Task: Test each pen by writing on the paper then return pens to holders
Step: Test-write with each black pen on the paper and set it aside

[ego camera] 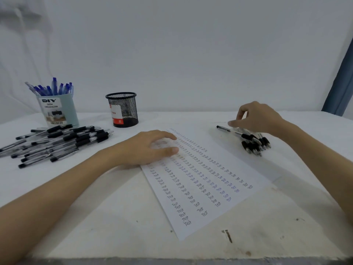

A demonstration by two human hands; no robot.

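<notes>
A plain white wall backs a pale worktop [118,211] scuffed along its near edge, and a strip of blue curtain [342,81] hangs at the far right.

At the far left edge stands a light-blue desk organizer [59,109] packed with blue pens [55,87]; judging from that, the blue ones look tested and returned. Just in front of it lies a loose heap of black pens [57,142] on the worktop. To its right, near the far edge, a black mesh pen holder [123,109] stands with no pens showing inside, so the black ones have yet to go back.

The left hand [150,148] lies flat, fingers relaxed, pressing the far left corner of the paper [206,180], which sits slanted mid-worktop and is nearly filled with columns of "Test", mostly black with some blue toward the right. That suggests the writing is far along.

Right of the paper a smaller cluster of black pens [254,141] lies near the far right corner. The right hand [257,117] hovers over it with fingers curled down onto it; motion blur hides whether it grips one.

Which pile is tested I cannot tell.
</notes>
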